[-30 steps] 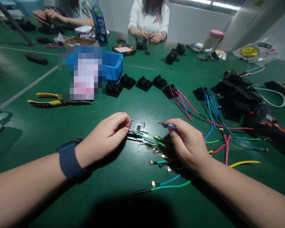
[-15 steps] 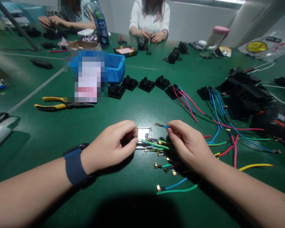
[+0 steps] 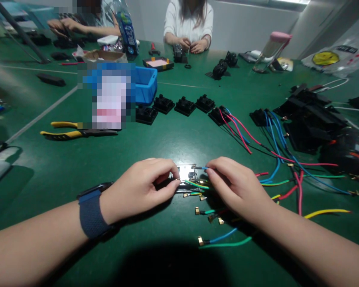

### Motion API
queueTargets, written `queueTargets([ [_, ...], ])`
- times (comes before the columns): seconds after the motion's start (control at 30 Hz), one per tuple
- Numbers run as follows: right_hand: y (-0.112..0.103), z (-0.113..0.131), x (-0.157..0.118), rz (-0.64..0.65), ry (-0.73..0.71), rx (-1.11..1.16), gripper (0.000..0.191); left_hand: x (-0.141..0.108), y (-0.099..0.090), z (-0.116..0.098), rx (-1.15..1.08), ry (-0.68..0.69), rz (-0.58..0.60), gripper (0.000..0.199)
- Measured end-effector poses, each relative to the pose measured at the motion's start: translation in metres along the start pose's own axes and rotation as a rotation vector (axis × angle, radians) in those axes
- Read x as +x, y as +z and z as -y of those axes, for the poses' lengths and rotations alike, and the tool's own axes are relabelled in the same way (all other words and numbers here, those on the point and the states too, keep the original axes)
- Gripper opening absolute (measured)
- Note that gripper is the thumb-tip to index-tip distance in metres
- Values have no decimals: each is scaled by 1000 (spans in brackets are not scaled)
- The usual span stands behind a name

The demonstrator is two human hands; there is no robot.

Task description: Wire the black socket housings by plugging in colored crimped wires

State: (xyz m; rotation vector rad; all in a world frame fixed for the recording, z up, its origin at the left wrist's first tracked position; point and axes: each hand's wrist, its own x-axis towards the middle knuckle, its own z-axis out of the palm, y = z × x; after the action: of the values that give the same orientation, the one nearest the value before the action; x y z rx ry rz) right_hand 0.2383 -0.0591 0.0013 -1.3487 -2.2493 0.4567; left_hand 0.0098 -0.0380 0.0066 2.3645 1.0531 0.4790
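A small black frame (image 3: 187, 173) with a shiny bright interior lies on the green table between my hands. My left hand (image 3: 151, 179), with a dark blue band on the wrist, is closed in a pinch at the frame's left side. A tiny bit of metal shows at its fingertips; what they hold is hidden. My right hand (image 3: 237, 181) pinches a blue wire (image 3: 204, 168), whose dark end reaches over the frame's upper right corner. A green-yellow wire (image 3: 197, 184) runs from the frame under the right hand. Several wires with brass terminals (image 3: 200, 240) lie below.
Yellow-handled pliers (image 3: 77, 132) and a blue bin (image 3: 146, 85) are at left and behind. Black housings (image 3: 185, 105) stand in a row ahead, some with red and blue wires. More black parts (image 3: 306, 119) crowd the right. Two people sit across the table.
My right hand has brought the blue wire's end down and left onto the frame's corner. My left hand and the frame sit slightly lower and further right in view.
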Motion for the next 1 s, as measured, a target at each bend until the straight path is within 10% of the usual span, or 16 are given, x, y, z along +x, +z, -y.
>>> queueTargets([
  [1.0,0,-1,1,-22,-23,62,19,4,2,8,-24,4,-36,27],
])
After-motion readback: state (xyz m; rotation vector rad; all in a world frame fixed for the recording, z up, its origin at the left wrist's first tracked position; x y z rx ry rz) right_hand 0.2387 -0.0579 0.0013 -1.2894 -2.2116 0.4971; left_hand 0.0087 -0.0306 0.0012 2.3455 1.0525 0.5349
